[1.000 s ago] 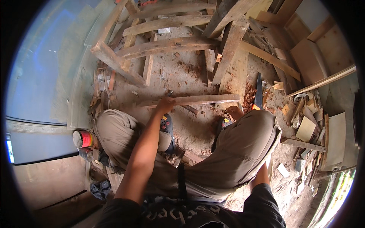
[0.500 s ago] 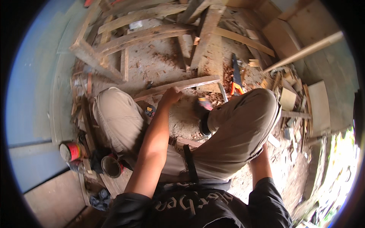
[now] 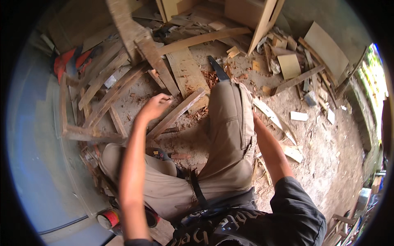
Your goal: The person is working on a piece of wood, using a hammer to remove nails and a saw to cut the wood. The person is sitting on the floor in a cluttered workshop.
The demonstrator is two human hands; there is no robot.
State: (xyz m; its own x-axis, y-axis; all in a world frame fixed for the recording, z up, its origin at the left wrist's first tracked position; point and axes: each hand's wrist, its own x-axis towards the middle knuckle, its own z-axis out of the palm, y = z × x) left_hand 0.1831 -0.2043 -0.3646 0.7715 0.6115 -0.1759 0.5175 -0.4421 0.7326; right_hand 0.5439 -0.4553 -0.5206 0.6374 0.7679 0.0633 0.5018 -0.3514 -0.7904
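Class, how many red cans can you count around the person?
2: one red can left of the left forearm, and a second can, partly hidden, just right of it. Others may be hidden.

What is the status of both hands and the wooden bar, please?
Left hand beside slanted wooden bar, grip unclear. Right hand hidden behind right leg. Saw blade beyond that leg.
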